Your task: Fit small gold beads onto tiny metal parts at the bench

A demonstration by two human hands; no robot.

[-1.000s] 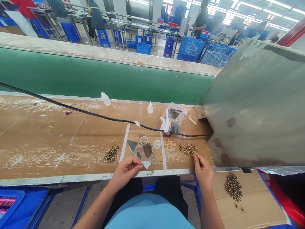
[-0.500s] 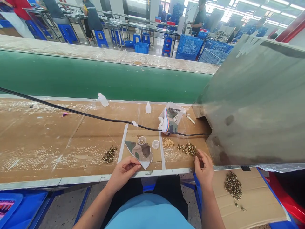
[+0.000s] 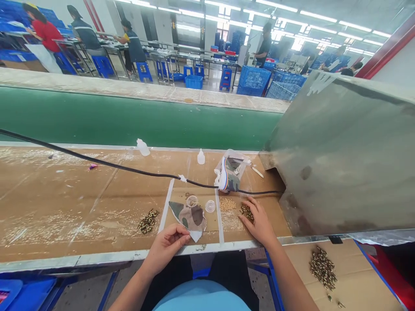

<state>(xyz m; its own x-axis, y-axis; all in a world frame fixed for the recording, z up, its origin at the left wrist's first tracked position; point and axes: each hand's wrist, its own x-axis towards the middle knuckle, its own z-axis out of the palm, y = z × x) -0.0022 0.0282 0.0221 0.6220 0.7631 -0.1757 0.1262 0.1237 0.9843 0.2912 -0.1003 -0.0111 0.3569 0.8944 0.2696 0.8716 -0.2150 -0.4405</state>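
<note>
Right hand (image 3: 258, 222) moves left from the near-right edge of the brass-coloured parts pile (image 3: 246, 211) to over it, thumb and fingers spread, partly hiding it. Head view tilts up, showing more ceiling lights (image 3: 318, 16).

Light-blue top (image 3: 202, 298) and black trousers (image 3: 231, 276) are worn; the forearms (image 3: 138, 283) and fingers (image 3: 254, 207) are bare

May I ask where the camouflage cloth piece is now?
In the head view, the camouflage cloth piece lies slightly left of centre on the bench, between two white tape strips, its near tip beside the left hand.
</note>
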